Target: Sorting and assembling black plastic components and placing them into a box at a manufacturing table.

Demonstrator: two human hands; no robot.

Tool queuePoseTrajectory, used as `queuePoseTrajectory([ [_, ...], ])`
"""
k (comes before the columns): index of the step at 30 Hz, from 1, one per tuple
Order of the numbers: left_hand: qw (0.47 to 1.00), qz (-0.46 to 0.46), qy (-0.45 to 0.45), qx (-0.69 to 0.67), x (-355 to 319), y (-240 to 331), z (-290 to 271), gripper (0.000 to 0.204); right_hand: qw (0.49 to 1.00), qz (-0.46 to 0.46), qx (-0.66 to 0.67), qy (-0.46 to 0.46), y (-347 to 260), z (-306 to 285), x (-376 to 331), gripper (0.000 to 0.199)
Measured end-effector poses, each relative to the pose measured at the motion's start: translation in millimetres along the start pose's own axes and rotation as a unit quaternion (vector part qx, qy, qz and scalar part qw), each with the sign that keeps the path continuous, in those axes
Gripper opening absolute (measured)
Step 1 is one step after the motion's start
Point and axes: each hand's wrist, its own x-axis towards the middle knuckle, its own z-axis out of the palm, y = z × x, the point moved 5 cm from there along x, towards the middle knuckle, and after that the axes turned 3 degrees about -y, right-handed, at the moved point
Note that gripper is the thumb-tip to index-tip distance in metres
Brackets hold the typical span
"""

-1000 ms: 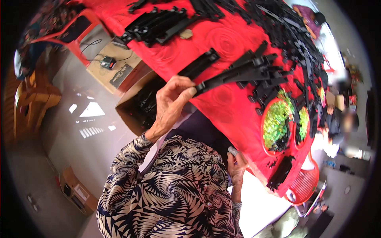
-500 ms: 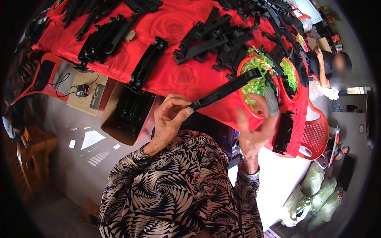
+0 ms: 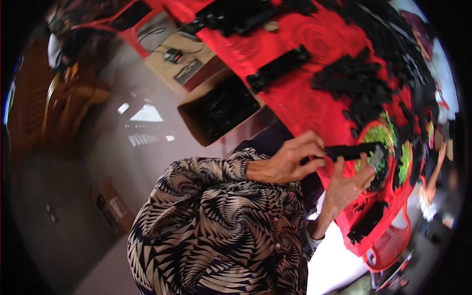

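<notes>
A long black plastic strip (image 3: 350,152) lies across both hands' reach, over the red tablecloth. Its left end is pinched between the thumb and fingers of my left hand (image 3: 297,157). Just below the strip's right half, my right hand (image 3: 350,186) has its thumb and a finger raised against or close to it; blur hides whether they grip. A grey, rough-textured piece (image 3: 377,160) shows at the right fingers, and I cannot tell if it is worn or held. Behind it is a red-rimmed bowl (image 3: 363,132) with yellow-green crinkled pieces.
Black parts (image 3: 351,81) lie heaped on the red tablecloth (image 3: 295,110). A second bowl (image 3: 405,162) stands to the right. Left of the table, an open cardboard box (image 3: 194,120) holds dark parts. A red chair (image 3: 391,246) is at lower right.
The whole view has swung, shifting the table to the right. My right hand has come in under the strip's right half, with the grey piece at its end. The left hand still holds the strip.
</notes>
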Motion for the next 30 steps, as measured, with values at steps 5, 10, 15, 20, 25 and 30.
queuePoseTrajectory([
  [5,0.999,0.023,-0.028,0.004,-12.5,4.4,9.2,0.021,0.999,0.028,0.042,0.012,12.2,9.1,-3.6,0.050],
  [10,0.999,0.025,-0.041,0.002,-19.1,3.5,13.5,0.025,0.995,0.030,0.067,0.067,16.8,8.9,-9.8,0.042],
  [15,0.973,-0.201,-0.093,-0.068,-19.2,-8.5,18.5,0.049,0.994,0.040,0.096,0.019,32.1,15.0,-27.5,0.047],
  [20,0.871,-0.384,-0.168,-0.257,-35.1,-42.6,36.7,0.062,0.966,-0.032,0.251,-0.048,-5.5,27.6,-63.9,0.070],
  [25,0.861,-0.415,-0.174,-0.237,-39.6,-40.1,43.6,0.059,0.976,-0.064,0.194,-0.073,-5.7,36.0,-72.9,0.066],
  [30,0.886,-0.388,-0.142,-0.210,-34.3,-39.9,45.2,0.052,0.974,-0.047,0.221,-0.028,-2.5,35.8,-69.9,0.055],
])
